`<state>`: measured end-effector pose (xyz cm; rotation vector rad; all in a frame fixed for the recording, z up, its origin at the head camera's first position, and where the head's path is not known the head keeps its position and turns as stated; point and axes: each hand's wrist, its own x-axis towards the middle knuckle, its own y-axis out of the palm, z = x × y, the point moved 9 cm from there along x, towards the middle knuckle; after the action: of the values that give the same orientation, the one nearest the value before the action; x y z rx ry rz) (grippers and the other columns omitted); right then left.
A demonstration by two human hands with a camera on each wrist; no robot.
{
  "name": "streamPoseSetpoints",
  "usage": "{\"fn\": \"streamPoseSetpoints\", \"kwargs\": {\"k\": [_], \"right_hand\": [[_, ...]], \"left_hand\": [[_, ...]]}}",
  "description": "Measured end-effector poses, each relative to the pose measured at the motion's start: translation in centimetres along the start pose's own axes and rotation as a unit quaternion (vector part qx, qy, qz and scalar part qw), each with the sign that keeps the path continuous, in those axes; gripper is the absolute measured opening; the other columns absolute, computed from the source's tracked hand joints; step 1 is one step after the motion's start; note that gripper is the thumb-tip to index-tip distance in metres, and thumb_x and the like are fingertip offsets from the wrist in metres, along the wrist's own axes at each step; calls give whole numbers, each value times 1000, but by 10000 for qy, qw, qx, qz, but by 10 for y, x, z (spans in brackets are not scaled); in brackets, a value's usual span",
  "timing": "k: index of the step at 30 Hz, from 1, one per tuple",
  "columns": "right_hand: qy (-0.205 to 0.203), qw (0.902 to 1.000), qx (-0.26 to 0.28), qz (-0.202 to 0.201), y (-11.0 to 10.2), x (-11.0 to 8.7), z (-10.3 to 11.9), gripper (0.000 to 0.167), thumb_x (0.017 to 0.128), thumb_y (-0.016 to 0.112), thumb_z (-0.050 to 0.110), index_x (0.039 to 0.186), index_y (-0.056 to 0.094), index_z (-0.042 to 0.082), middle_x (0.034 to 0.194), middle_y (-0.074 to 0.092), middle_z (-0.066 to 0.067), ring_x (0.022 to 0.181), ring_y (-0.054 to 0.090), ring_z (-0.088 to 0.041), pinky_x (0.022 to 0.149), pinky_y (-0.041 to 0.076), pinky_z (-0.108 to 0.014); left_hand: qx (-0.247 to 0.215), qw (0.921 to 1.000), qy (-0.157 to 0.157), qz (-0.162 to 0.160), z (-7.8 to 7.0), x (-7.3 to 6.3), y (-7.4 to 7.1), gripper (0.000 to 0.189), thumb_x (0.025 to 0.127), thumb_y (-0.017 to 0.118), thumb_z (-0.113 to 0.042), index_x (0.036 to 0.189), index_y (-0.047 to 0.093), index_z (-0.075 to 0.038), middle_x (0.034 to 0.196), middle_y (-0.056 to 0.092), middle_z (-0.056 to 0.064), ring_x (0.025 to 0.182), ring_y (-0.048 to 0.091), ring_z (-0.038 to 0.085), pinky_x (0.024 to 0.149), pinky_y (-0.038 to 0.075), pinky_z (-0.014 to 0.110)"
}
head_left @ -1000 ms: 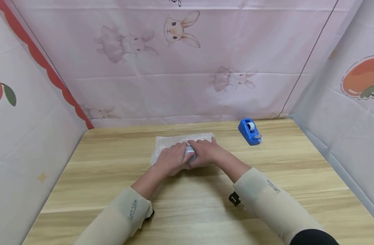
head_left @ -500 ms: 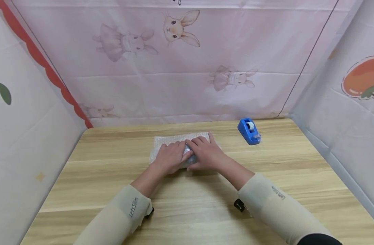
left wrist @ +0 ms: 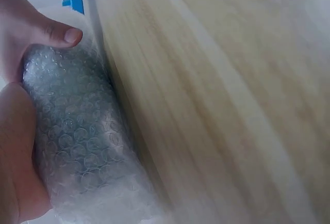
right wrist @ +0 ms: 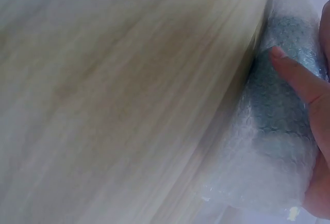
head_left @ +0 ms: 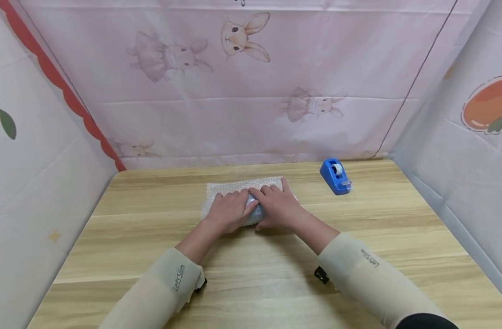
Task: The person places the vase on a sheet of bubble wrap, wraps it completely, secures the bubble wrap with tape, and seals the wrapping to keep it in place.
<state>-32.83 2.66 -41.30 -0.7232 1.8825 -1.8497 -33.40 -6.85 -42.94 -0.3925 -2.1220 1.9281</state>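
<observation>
A roll of bubble wrap (head_left: 251, 217) lies across the table, with a bluish-green thing showing dimly through its layers. A flat stretch of bubble wrap sheet (head_left: 230, 187) extends from behind it. My left hand (head_left: 228, 211) grips the roll's left part from above, fingers bent over its far side. On the right part, my right hand (head_left: 277, 206) holds it likewise. Its thumb (right wrist: 296, 74) presses the near side in the right wrist view. The two hands' fingertips nearly meet in the middle. What is wrapped inside cannot be made out.
A blue tape dispenser (head_left: 335, 177) with a roll of clear tape stands at the back right of the wooden table (head_left: 152, 201). A pink rabbit-print curtain (head_left: 218, 123) hangs along the back edge, and white printed sheets stand at both sides.
My right hand has shifted slightly, its thumb moving a little right along the roll's near side and uncovering more of it. The left hand stays nearly in place.
</observation>
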Motion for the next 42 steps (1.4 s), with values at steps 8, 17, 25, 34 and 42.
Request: {"fn": "streamPoseSetpoints", "kwargs": {"k": [8, 17, 25, 34, 42], "right_hand": [[166, 9994, 204, 231, 4, 0, -1, 101, 63, 81, 66, 145, 42, 21, 124, 60, -7, 117, 56, -31, 108, 29, -65], [216, 9956, 531, 739, 7, 3, -2, 94, 65, 81, 62, 141, 45, 19, 121, 60, -5, 106, 58, -26, 86, 48, -50], [156, 9845, 1222, 1249, 11, 12, -9, 90, 65, 82, 57, 140, 48, 22, 124, 61, -3, 109, 60, -23, 87, 51, -48], [143, 9648, 1913, 1797, 15, 18, -11, 85, 66, 84, 50, 137, 48, 19, 121, 63, 0, 108, 58, -16, 94, 48, -41], [74, 9536, 2313, 1929, 20, 15, -17, 88, 71, 85, 41, 144, 42, 16, 117, 63, -1, 100, 59, -15, 90, 49, -34]], "left_hand": [[-147, 9998, 109, 14, -2, 0, -1, 62, 102, 18, -61, 122, 52, -14, 106, 67, 6, 98, 64, 25, 87, 43, 53], [-376, 9990, 177, 147, -3, 1, -1, 61, 102, 14, -61, 110, 55, -16, 103, 68, 5, 97, 65, 24, 83, 43, 49], [-595, 9974, 144, 374, 1, 8, -1, 59, 102, 17, -62, 103, 56, -18, 95, 67, 3, 93, 64, 24, 83, 44, 50], [-141, 9995, 251, 148, -3, 10, -13, 67, 100, 22, -64, 129, 56, -14, 139, 50, 8, 132, 43, 31, 104, 33, 61], [563, 9896, 1302, -228, -35, -11, -22, 95, 88, 41, -77, 150, 36, -5, 148, 45, 10, 140, 37, 27, 111, 17, 70]]}}
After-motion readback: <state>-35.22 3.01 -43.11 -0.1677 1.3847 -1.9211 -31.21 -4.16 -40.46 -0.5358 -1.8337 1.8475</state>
